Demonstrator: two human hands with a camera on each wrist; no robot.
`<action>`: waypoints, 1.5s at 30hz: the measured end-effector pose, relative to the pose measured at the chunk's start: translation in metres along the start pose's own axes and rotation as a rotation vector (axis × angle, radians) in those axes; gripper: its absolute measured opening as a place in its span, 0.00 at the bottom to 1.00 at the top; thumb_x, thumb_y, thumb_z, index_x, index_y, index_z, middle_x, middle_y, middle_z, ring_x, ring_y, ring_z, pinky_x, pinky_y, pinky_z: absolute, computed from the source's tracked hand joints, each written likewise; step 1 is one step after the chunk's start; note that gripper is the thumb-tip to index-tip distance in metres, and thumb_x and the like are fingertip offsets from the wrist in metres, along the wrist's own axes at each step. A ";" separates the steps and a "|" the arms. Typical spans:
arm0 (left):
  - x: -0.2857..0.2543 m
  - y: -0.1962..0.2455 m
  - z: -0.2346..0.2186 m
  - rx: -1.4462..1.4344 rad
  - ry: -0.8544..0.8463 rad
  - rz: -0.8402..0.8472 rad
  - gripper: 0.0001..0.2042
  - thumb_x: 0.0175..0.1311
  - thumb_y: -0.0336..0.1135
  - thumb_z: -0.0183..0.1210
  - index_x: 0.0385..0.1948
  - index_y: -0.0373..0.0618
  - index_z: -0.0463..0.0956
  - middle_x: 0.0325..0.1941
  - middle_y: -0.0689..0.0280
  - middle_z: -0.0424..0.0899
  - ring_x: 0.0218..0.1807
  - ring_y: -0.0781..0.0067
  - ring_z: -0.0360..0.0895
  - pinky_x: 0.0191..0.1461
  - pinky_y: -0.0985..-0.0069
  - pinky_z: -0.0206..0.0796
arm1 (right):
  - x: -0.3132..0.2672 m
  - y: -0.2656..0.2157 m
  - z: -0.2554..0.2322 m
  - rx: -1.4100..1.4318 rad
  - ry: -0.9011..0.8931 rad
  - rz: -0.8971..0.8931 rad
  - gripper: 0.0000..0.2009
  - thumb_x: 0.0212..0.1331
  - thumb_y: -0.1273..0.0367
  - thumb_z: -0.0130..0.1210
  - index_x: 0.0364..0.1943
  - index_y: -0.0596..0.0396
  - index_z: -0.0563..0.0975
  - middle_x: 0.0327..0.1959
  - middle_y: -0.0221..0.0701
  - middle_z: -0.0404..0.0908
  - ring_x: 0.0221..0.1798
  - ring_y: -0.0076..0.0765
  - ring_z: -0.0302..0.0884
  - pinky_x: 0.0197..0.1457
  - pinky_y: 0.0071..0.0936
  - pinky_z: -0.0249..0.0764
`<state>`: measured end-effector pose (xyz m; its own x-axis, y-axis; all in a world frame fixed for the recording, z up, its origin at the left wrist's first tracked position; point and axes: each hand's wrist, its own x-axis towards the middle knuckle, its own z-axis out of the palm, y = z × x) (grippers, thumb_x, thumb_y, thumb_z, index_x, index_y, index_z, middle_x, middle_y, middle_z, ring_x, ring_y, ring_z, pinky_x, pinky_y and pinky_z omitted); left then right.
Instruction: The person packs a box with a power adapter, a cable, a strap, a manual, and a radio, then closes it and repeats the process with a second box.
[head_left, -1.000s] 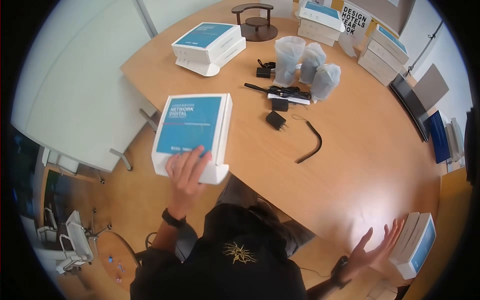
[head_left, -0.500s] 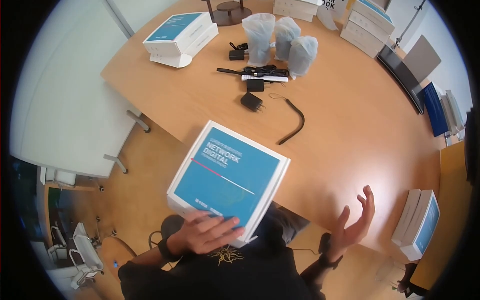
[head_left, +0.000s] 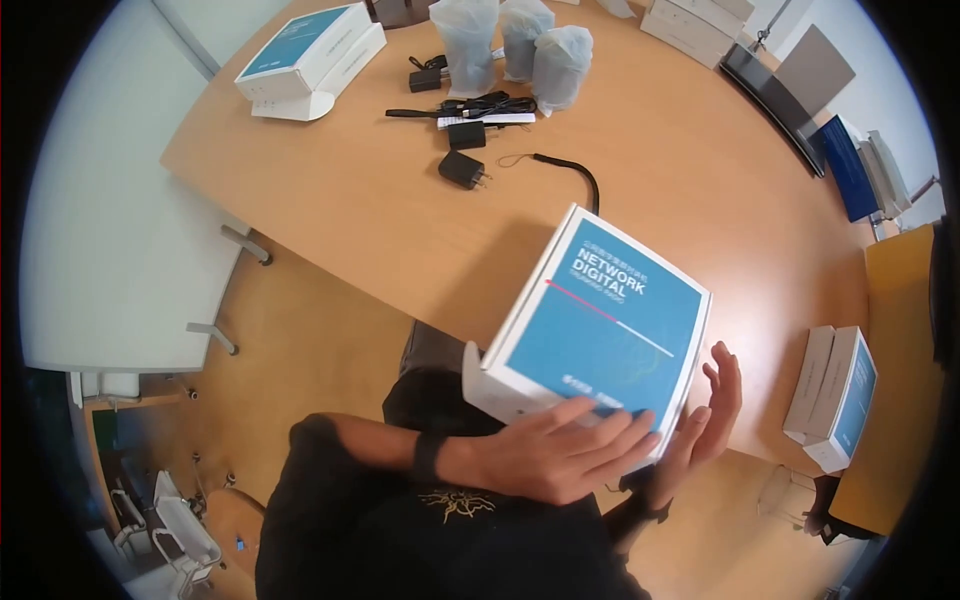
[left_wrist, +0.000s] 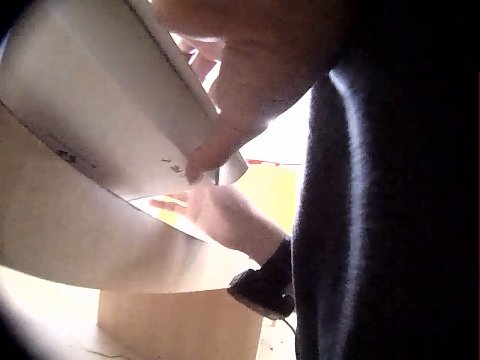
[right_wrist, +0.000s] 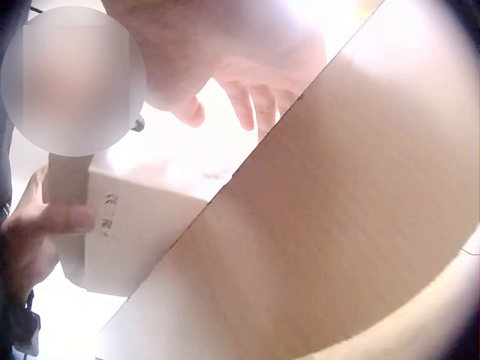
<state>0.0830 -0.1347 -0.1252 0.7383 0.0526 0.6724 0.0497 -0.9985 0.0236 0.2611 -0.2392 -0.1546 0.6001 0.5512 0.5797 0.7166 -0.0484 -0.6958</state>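
Observation:
A white box with a blue "NETWORK DIGITAL" top (head_left: 610, 300) is held over the near table edge, tilted, with a white flap sticking out at its left corner. My left hand (head_left: 545, 460) grips its near side, fingers spread over the blue top. In the left wrist view the thumb of that hand presses the box's printed white side (left_wrist: 97, 112). Just right of the box is my right hand (head_left: 712, 415), fingers loosely bent and holding nothing; the box partly hides it. The right wrist view shows the right hand's fingers (right_wrist: 251, 105) beyond the box.
On the wooden table (head_left: 350, 190) lie black plug adapters (head_left: 463, 170), a black wrist strap (head_left: 575, 170) and coiled cables (head_left: 495, 105). Behind them stand bagged items (head_left: 470, 45). White-and-blue boxes are at the back left (head_left: 310, 60) and right edge (head_left: 840, 395).
My left hand has carried the box from the left, over the near edge, to the right beside my right hand. The right hand has come away from the boxes at the right edge.

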 end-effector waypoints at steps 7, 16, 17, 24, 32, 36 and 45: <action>0.049 0.002 0.002 -0.100 -0.072 -0.031 0.15 0.61 0.36 0.58 0.45 0.40 0.85 0.50 0.61 0.86 0.51 0.66 0.82 0.55 0.67 0.73 | -0.013 -0.002 -0.008 0.222 0.120 0.285 0.31 0.81 0.51 0.37 0.69 0.69 0.67 0.69 0.50 0.73 0.69 0.49 0.73 0.68 0.45 0.72; 0.142 -0.063 -0.067 -0.214 -0.320 0.234 0.08 0.51 0.35 0.66 0.21 0.44 0.78 0.23 0.68 0.76 0.29 0.65 0.76 0.33 0.68 0.65 | -0.019 -0.013 -0.007 0.106 0.144 0.106 0.22 0.63 0.60 0.60 0.54 0.65 0.81 0.59 0.50 0.81 0.62 0.57 0.79 0.69 0.46 0.71; 0.154 -0.071 -0.072 -0.209 -0.305 0.243 0.08 0.50 0.36 0.67 0.25 0.45 0.79 0.24 0.68 0.77 0.31 0.64 0.78 0.34 0.67 0.66 | -0.027 -0.015 -0.011 0.085 0.040 0.095 0.21 0.62 0.60 0.60 0.51 0.64 0.82 0.59 0.50 0.81 0.64 0.60 0.77 0.70 0.49 0.69; 0.227 -0.152 -0.041 -0.035 0.015 0.471 0.32 0.62 0.34 0.64 0.67 0.31 0.65 0.59 0.46 0.73 0.63 0.50 0.71 0.72 0.50 0.58 | -0.022 -0.024 0.005 -0.152 -0.232 -0.181 0.19 0.47 0.64 0.73 0.43 0.57 0.85 0.58 0.39 0.84 0.74 0.68 0.63 0.72 0.57 0.64; 0.226 -0.180 -0.018 0.143 0.330 0.137 0.28 0.61 0.31 0.64 0.63 0.29 0.69 0.59 0.45 0.75 0.65 0.49 0.71 0.71 0.59 0.63 | -0.030 -0.022 -0.010 -0.125 -0.150 -0.026 0.11 0.51 0.70 0.62 0.39 0.59 0.81 0.60 0.42 0.82 0.76 0.67 0.62 0.75 0.58 0.62; 0.179 -0.203 -0.013 0.004 0.234 -0.096 0.16 0.68 0.42 0.60 0.51 0.45 0.82 0.41 0.56 0.86 0.44 0.48 0.82 0.49 0.58 0.74 | -0.031 -0.014 -0.013 -0.078 -0.100 0.018 0.12 0.56 0.67 0.58 0.41 0.60 0.81 0.61 0.43 0.81 0.77 0.65 0.63 0.75 0.57 0.62; 0.095 -0.272 0.085 -0.086 -0.409 -0.184 0.13 0.62 0.32 0.57 0.46 0.44 0.84 0.41 0.55 0.88 0.46 0.47 0.84 0.50 0.55 0.75 | -0.029 -0.008 -0.008 -0.054 -0.061 0.018 0.14 0.59 0.64 0.56 0.41 0.61 0.80 0.60 0.44 0.81 0.76 0.66 0.64 0.74 0.57 0.63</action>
<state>0.1972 0.1435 -0.1305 0.9281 0.2140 0.3047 0.1615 -0.9687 0.1884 0.2408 -0.2620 -0.1625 0.5914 0.5993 0.5395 0.7252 -0.1029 -0.6808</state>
